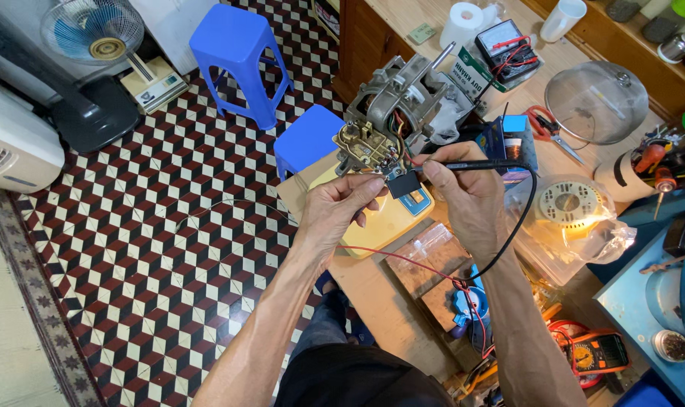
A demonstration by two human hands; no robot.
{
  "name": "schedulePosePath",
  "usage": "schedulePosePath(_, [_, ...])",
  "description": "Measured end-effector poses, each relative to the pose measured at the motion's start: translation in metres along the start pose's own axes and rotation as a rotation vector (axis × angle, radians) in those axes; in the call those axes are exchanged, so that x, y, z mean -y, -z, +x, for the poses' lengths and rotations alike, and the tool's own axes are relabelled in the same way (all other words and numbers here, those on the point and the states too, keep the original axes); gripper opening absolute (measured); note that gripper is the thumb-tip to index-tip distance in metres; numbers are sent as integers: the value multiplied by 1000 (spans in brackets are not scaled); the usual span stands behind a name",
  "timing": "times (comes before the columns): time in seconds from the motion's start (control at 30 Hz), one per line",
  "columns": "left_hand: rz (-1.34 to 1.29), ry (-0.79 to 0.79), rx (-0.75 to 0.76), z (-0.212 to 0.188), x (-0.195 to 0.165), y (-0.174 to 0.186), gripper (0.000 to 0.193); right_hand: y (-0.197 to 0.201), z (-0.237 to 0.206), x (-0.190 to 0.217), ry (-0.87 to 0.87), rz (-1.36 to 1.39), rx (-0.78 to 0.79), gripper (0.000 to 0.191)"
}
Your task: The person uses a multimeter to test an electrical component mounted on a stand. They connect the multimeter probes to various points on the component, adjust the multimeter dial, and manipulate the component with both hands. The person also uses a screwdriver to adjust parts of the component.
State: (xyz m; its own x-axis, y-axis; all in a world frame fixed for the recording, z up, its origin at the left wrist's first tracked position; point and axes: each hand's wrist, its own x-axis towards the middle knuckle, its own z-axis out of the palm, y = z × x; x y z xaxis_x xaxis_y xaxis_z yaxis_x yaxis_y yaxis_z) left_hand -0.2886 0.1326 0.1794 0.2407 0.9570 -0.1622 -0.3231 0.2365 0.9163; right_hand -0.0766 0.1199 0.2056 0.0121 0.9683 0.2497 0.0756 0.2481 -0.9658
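Down by our lap sits a meter (595, 353) with an orange rim, low on the right. Red and black leads run up from it toward our hands. Our left hand (341, 203) has its fingers curled up and pinching the lower edge of the motor (391, 113), right by a small black block (403, 183) hanging off its wires. Our right hand (467, 197) has thumb and fingers pressed together around a black probe (482, 164), held like a pen, its tip meeting the wiring just above that block. So the motor is lifted over the bench edge, above and between both sets of fingers, shaft pointing up and away.

Packages now: a white box with green print (469, 81) lies behind the motor, a blue box (514, 136) just right of it, and a clear bag (584, 218) wraps a round cream part. We count two blue stools (237, 53) on the tiled floor, two meters, the second (508, 49) at the top with leads on it, one paper roll (463, 22), and one pair of red scissors (542, 124).
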Motion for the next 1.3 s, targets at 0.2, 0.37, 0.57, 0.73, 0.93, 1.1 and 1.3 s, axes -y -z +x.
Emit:
schedulePosePath(0.2, [2,16,25,4,4,0,25,2,-1,-2,-16,66,33,17])
schedulePosePath(0.37, [-37,88,37,7,5,4,24,2,0,-4,-4,97,53,15])
schedulePosePath(0.57, [-25,127,47,7,-1,6,25,3,0,-7,-13,57,50,15])
schedulePosePath(0.73, [90,90,32,7,-5,1,25,0,-2,-3,41,39,56,16])
schedulePosePath(0.93, [263,87,-41,-8,5,-5,28,-1,-26,-5,136,-232,-90,7])
schedulePosePath(1.1, [176,39,-72,-33,12,10,15,-11,-42,-11,315,-167,-86,13])
schedulePosePath(1.3, [303,-45,34,-32,51,57,11,-27,-71,-12,239,-41,-90,19])
